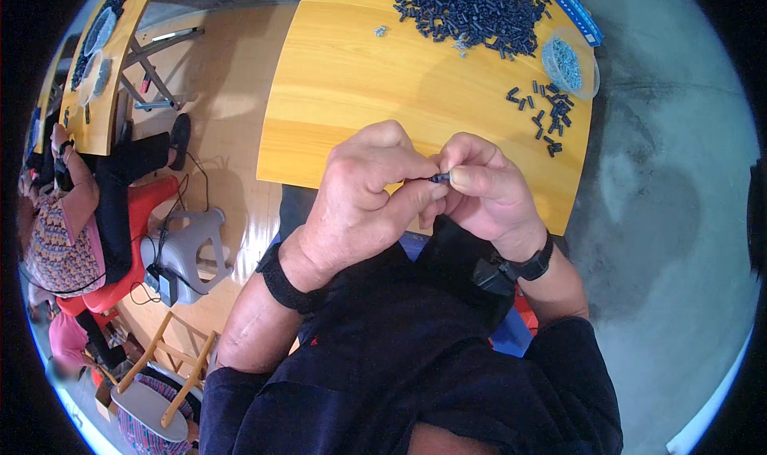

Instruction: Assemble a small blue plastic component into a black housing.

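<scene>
In front of my chest, at the table's near edge, my left hand (363,195) and my right hand (489,187) meet fingertip to fingertip. Both pinch a small black cylindrical piece (439,178), mostly covered by the fingers. Whether it is one part or two joined parts, I cannot tell. Beyond my right hand, several loose black cylindrical pieces (554,123) lie scattered on the yellow wooden table (343,95). A large heap of similar black pieces (471,11) covers the far side.
A clear round tub (566,65) of small shiny metal parts stands at the table's right edge, near a blue box (574,10). Small metal bits (379,31) lie left of the heap. At left are a grey stool (188,251), a wooden chair (168,367) and people seated by another table (112,95).
</scene>
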A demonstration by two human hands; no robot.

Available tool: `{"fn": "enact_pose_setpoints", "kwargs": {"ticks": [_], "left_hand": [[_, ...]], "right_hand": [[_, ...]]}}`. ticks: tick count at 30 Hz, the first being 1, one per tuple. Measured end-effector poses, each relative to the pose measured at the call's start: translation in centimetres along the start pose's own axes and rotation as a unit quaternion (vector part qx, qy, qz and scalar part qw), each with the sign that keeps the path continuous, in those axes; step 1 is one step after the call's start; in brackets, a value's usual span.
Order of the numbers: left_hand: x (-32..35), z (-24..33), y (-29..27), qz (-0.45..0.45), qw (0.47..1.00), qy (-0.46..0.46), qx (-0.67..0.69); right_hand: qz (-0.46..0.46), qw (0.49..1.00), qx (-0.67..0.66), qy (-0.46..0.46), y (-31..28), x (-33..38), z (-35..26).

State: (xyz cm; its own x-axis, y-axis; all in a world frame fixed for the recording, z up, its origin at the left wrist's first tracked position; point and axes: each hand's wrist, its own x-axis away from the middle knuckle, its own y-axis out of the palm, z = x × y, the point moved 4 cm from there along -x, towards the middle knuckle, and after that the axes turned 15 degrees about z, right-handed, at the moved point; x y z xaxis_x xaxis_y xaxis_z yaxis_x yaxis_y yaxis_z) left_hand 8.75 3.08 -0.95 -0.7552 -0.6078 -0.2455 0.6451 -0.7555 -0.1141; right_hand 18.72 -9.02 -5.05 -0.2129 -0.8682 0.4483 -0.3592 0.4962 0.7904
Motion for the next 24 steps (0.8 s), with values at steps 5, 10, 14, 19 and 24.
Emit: {"fn": "enact_pose_setpoints", "kwargs": {"ticks": [5, 10, 14, 19, 24], "left_hand": [[0.33, -0.13, 0.33, 0.046, 0.999, -0.008, 0.0], [0.7, -0.3, 0.26, 0.046, 0.998, -0.029, 0.032], [0.78, -0.42, 0.3, 0.039, 0.995, -0.059, 0.072], [0.71, -0.24, 0.26, 0.037, 0.996, -0.044, 0.064], [0.62, -0.16, 0.08, 0.038, 0.999, -0.004, 0.025]], "right_hand": [[0.022, 0.998, 0.021, -0.052, 0.37, 0.0, -0.11], [0.044, 0.997, 0.02, -0.066, 0.83, 0.27, -0.15], [0.044, 0.997, 0.012, -0.061, 0.67, 0.31, -0.08], [0.038, 0.998, -0.011, -0.05, 0.54, 0.19, 0.18], [0.039, 0.999, -0.007, -0.03, 0.15, 0.21, 0.53]]}}
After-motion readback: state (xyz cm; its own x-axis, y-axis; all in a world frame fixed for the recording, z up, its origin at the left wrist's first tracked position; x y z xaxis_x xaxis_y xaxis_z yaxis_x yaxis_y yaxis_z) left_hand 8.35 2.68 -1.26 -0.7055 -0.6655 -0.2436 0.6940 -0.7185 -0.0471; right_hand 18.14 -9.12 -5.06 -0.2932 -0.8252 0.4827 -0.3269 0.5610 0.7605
